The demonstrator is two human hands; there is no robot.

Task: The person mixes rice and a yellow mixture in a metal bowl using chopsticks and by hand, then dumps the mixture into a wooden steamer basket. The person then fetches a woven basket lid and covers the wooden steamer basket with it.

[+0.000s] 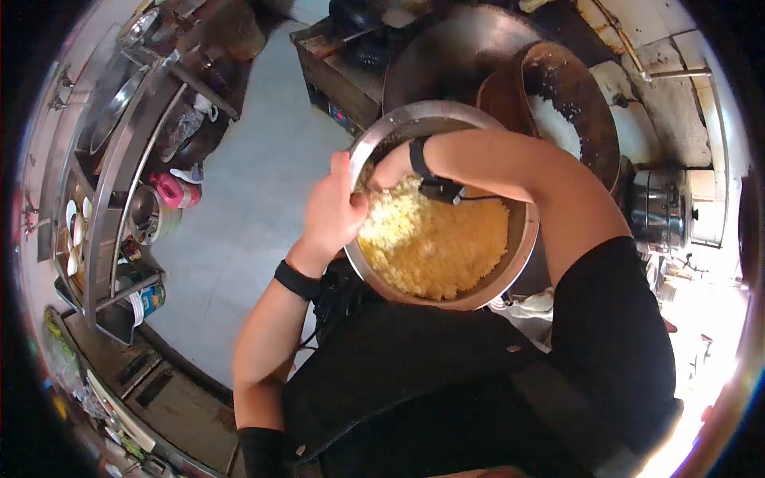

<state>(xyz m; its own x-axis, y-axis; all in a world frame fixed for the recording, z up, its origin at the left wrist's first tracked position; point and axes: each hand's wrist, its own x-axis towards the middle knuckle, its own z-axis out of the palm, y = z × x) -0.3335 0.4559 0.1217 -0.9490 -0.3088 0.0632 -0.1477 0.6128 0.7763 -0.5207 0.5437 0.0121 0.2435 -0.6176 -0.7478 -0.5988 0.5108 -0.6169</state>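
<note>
A wide metal bowl [518, 267] is tilted in front of my body, holding yellow grainy food [450, 247] that looks like rice. Paler clumps lie on its left side. My left hand [333, 209] grips the bowl's left rim, fingers on the outer side and the thumb near the edge. Reaching across from the right, my right hand [390, 169] is inside the bowl at the pale clumps; its fingers are mostly hidden by the wrist and food. Both wrists wear black bands, and a small dark device with a cable hangs at the right one.
Beyond the bowl sits a large wok [446, 48]. A brown pan [590, 103] with white rice-like grains leans beside it. At right stands a lidded steel pot [661, 211]. Metal shelving [131, 183] lines the left, with a pink jug [177, 191] by the grey floor [239, 207].
</note>
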